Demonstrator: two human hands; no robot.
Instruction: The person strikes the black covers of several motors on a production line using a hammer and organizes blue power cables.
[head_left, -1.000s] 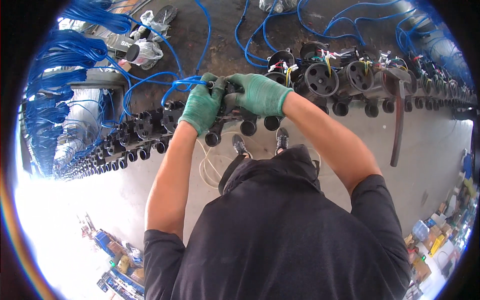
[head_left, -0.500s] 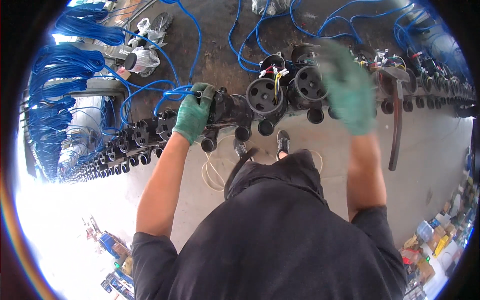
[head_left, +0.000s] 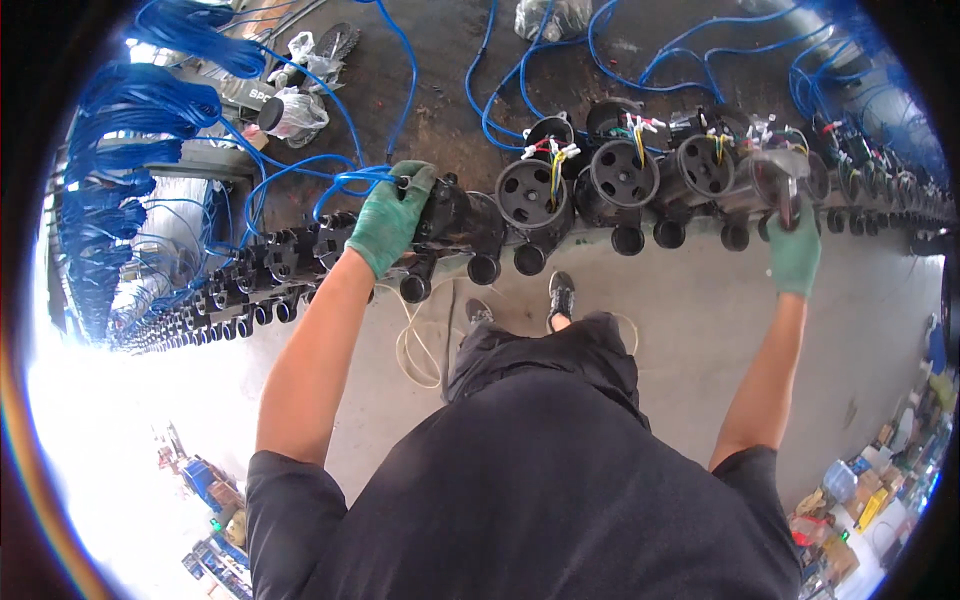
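My left hand (head_left: 388, 218), in a green glove, is closed round the end of a black cylindrical housing (head_left: 462, 222) lying on the bench edge. A looped blue cable (head_left: 350, 178) meets that end beside my fingers. Off to the right, my right hand (head_left: 795, 255), also gloved in green, grips the handle of a hammer (head_left: 785, 165). The hammer's metal head lies over the row of housings, and my hand covers most of the handle. Between my hands stand round black housings (head_left: 530, 195) with slotted end faces and coloured wires with white connectors.
More black housings (head_left: 255, 275) line the bench edge on both sides. Coiled blue cables (head_left: 140, 100) hang in bundles at the left. A plastic-wrapped part (head_left: 300, 115) lies on the dark bench top (head_left: 440, 110). Pale hose (head_left: 415, 350) lies on the floor near my feet.
My right hand has swung right and down from above the housings, and has taken hold of the hammer's handle. My left hand stays on the same housing.
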